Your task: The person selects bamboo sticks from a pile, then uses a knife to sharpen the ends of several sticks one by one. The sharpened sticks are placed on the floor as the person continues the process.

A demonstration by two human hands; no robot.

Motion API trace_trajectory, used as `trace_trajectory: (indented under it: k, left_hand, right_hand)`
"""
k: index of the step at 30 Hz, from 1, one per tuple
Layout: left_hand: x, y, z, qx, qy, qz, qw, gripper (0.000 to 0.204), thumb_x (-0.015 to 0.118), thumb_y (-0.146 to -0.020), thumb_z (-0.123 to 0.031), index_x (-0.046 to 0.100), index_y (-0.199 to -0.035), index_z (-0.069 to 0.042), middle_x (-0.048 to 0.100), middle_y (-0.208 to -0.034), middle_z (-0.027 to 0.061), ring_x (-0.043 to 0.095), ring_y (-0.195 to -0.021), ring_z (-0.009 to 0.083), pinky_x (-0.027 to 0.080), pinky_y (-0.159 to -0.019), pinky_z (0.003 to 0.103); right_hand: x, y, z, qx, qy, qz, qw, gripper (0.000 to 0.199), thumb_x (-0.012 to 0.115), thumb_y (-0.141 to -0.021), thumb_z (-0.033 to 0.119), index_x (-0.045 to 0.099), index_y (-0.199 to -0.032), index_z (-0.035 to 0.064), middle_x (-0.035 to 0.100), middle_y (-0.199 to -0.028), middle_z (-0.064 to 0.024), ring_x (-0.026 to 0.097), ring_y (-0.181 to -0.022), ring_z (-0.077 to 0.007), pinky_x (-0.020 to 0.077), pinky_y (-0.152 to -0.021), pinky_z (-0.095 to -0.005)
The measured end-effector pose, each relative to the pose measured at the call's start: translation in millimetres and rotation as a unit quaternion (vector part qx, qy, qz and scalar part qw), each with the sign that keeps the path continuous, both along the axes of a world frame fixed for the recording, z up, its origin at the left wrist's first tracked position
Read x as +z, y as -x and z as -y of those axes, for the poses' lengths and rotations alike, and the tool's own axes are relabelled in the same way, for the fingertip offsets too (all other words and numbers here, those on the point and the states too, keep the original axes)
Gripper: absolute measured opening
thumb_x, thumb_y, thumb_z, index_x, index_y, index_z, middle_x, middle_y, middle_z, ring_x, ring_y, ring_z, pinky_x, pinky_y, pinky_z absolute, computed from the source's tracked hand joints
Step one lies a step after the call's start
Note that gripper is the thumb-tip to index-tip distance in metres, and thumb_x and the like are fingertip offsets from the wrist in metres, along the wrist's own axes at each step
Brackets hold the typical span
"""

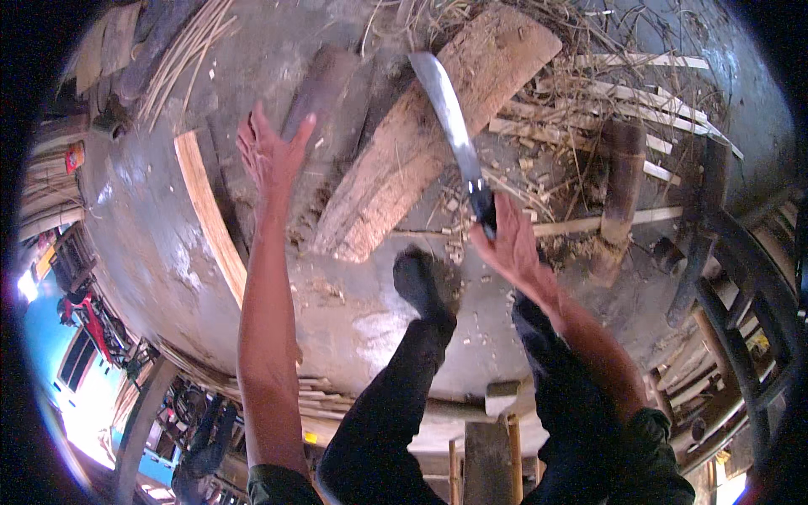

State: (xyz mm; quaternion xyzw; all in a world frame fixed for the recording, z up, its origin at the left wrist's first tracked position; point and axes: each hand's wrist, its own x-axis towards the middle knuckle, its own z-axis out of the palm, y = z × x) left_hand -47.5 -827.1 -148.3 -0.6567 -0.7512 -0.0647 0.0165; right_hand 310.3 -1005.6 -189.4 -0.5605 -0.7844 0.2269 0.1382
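My right hand (513, 244) is closed round the dark handle of a machete (450, 114). Its long curved blade points up and away, passing over a thick wooden plank (404, 160) that lies slantwise on the floor. On the left, my left hand (273, 156) is raised with its fingers spread and nothing in it. Just beyond its thumb is a blurred brown piece (324, 80), perhaps wood or bamboo; whether the hand touches it I cannot tell. Beside my left forearm lies a pale split strip (202, 206), partly hidden by the arm.
Small cut chips (534, 189) are scattered right of the plank. Beyond them lie pale split strips (631, 101) and tangled shavings (665, 34). A short brown log (623, 168) stands at the right, near dark slatted furniture (741, 311). Thin sticks (189, 50) lie far left.
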Motion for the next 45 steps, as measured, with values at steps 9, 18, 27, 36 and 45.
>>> trace_trajectory:
  k: [9,18,27,36,45]
  left_hand:
    - [-55.9,-163.1,-174.1,-0.135,0.057,0.209,0.967,0.062,0.065,-0.084,-0.042,0.049,-0.125,0.002,0.056,-0.119,0.0271,0.054,-0.112,0.0414,0.044,-0.093,0.048]
    - [-36.3,-230.2,-201.6,-0.143,0.019,0.347,0.927,0.049,0.057,-0.089,-0.034,0.05,-0.121,0.002,0.062,-0.098,0.028,0.06,-0.093,0.0457,0.047,-0.084,0.049]
    - [110.9,-262.2,-138.5,-0.428,-0.018,0.183,0.885,0.067,0.066,-0.085,-0.042,0.046,-0.135,-0.002,0.048,-0.134,0.0223,0.049,-0.124,0.0301,0.039,-0.104,0.041]
    - [128.3,-41.0,-111.2,-0.265,0.258,-0.057,0.927,0.057,0.066,-0.085,-0.028,0.048,-0.132,0.0,0.055,-0.127,0.0238,0.052,-0.118,0.039,0.041,-0.1,0.044]
    - [29.4,1.4,-41.6,-0.101,0.425,-0.022,0.899,0.055,0.06,-0.088,-0.029,0.048,-0.132,0.0,0.054,-0.129,0.0242,0.051,-0.12,0.0372,0.039,-0.102,0.042]
  right_hand:
    - [24.1,0.5,-1.7,-0.057,0.202,-0.014,0.978,0.064,0.068,-0.081,0.041,0.046,-0.111,-0.0107,0.06,-0.076,-0.0204,0.063,-0.062,-0.0351,0.0503,-0.051,-0.0435]
    - [33.3,-70.7,-46.4,-0.032,0.207,-0.007,0.978,0.053,0.067,-0.076,0.035,0.042,-0.11,0.003,0.064,-0.08,-0.0226,0.064,-0.073,-0.043,0.0503,-0.064,-0.0522]
    - [-2.5,-38.8,-22.5,-0.046,0.187,-0.129,0.973,0.058,0.065,-0.081,0.039,0.04,-0.116,0.0006,0.062,-0.082,-0.0249,0.063,-0.075,-0.0446,0.0486,-0.064,-0.0538]
    - [-18.2,-12.7,-9.1,-0.033,0.129,-0.177,0.975,0.059,0.066,-0.082,0.037,0.04,-0.119,-0.0012,0.056,-0.098,-0.0257,0.061,-0.086,-0.044,0.0512,-0.07,-0.0502]
    - [30.3,-92.5,-31.7,-0.103,0.033,-0.177,0.978,0.02,0.058,-0.085,0.023,0.06,-0.085,0.0036,0.061,-0.08,-0.0153,0.061,-0.077,-0.039,0.0514,-0.068,-0.0487]
